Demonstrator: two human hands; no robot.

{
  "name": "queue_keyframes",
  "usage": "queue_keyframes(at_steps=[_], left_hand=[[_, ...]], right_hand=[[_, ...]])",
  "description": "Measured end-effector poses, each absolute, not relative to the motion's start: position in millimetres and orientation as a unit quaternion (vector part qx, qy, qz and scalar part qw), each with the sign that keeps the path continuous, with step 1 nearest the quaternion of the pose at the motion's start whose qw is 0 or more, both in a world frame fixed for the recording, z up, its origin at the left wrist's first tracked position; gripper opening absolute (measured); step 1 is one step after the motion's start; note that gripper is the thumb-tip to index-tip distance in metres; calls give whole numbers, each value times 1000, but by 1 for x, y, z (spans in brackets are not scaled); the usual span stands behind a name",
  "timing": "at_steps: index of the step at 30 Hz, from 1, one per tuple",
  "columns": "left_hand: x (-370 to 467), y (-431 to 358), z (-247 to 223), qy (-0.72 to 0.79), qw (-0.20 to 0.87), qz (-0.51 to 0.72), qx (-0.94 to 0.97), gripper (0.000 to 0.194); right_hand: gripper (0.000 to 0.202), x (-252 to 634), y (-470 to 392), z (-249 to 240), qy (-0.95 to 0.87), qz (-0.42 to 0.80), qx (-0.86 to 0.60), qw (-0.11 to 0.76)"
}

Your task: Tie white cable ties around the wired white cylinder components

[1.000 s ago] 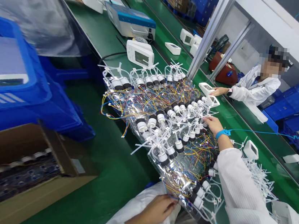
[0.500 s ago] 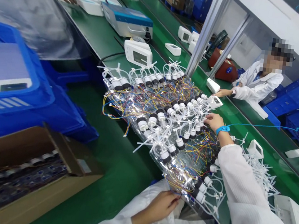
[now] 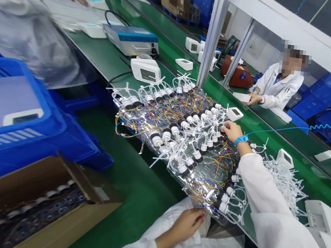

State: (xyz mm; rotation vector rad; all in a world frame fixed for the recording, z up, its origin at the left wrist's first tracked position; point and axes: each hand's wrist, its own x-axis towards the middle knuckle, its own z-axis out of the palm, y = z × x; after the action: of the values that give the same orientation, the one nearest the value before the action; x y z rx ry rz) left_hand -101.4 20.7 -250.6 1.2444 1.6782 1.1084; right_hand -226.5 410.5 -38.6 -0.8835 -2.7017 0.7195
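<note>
Your right hand (image 3: 233, 132), the nearer, is at the pump row (image 3: 203, 148), toward the table's (image 3: 87, 48) far edge.
Fingers bent inward; can't tell if clamped.

left hand (image 3: 187, 224): low, half-curled | right hand (image 3: 232, 132): farther forward, half-curled

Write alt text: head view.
Right hand at rows of white-and-black parts on clear plastic, left hand at the plastic's near edge. Co-worker opposite holds a white device; open carton at lower left.
</note>
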Motion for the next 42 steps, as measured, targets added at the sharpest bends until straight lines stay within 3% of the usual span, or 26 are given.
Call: queue_keyframes(at_steps=[8, 15, 20, 24, 27, 30, 33, 38, 42], left_hand=[[-106, 21, -251, 663, 377, 422, 490, 29], [-108, 20, -258, 683, 365, 393, 495, 28], [-113, 16, -267, 670, 371, 395, 507, 30], [-118, 14, -269, 659, 384, 400, 508, 32], [-120, 12, -268, 655, 395, 396, 509, 36], [-118, 11, -261, 650, 405, 386, 514, 36], [-105, 11, -235, 616, 439, 368, 540, 36], [-59, 31, -151, 459, 529, 340, 628, 38], [-16, 75, -99, 418, 438, 369, 705, 36]], right_hand=[[17, -230, 404, -31, -936, 240, -252, 56], [24, -184, 397, 6, -931, 248, -258, 68], [29, -85, 358, 54, -923, 282, -221, 142], [24, 24, 311, 74, -858, 324, -307, 253], [28, 108, 274, 54, -788, 334, -393, 336], [30, 174, 238, 9, -674, 331, -489, 445], [31, 214, 207, -39, -584, 350, -536, 499], [34, 243, 175, -82, -527, 347, -583, 511], [32, 247, 162, -93, -507, 357, -593, 514]])
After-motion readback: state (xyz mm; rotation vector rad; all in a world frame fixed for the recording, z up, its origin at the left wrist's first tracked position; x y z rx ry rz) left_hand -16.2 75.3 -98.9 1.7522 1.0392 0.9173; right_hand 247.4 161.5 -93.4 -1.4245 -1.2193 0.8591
